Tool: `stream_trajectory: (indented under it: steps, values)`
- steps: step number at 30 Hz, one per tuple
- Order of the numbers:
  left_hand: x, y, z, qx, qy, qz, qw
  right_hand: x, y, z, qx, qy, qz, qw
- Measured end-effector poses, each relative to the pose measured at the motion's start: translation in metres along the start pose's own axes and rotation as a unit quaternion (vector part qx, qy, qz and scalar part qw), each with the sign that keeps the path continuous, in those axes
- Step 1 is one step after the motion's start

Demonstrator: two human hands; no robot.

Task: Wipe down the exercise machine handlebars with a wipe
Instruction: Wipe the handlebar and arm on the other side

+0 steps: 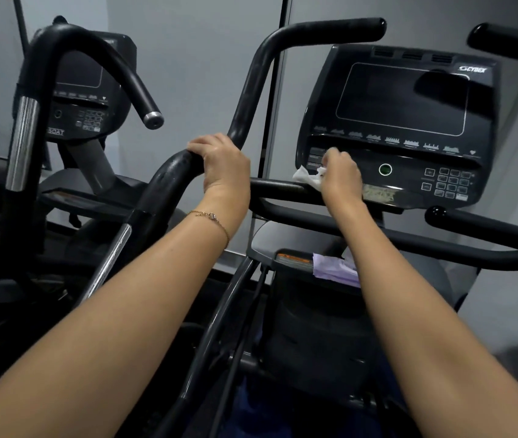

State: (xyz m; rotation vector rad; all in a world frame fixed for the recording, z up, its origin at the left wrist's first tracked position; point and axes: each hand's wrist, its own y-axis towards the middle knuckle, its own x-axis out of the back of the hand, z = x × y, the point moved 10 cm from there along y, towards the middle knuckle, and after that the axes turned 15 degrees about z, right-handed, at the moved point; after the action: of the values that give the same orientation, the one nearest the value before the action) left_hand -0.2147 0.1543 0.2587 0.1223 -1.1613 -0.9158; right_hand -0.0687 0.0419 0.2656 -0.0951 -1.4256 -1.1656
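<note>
Purple packet (pixel 335 268): lies on the machine's lower ledge, partly behind the right forearm.
Left hand (pixel 224 165): fingers wrapped round the curved handlebar (pixel 169 175).
Right hand (pixel 343 178): fingers clenched on a crumpled white wipe (pixel 309 178), pressed to the horizontal handlebar (pixel 279 188) just below the console (pixel 403 121).
Neighbouring machine (pixel 87 90): far left.

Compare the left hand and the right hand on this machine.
The left hand wraps bare around the curved handlebar; the right hand pinches a white wipe on the straight crossbar. The left wrist wears a thin bracelet; the right wrist shows none. Both hands are curled on black bars.
</note>
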Motion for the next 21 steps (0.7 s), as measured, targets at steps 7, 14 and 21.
stream_trajectory:
  steps: [7,14,21]
  values:
    - [0.001,-0.004,-0.089,-0.221,-0.281,0.010,0.934,-0.011,-0.002,0.017,0.111,-0.038,0.153,0.981]
    - [-0.015,0.006,-0.112,-0.242,-0.276,0.016,0.930,-0.008,-0.004,-0.027,0.035,-0.033,0.195,0.980]
    - [-0.028,0.011,-0.111,-0.238,-0.328,0.021,0.914,-0.037,-0.004,0.027,0.083,-0.108,0.159,0.978]
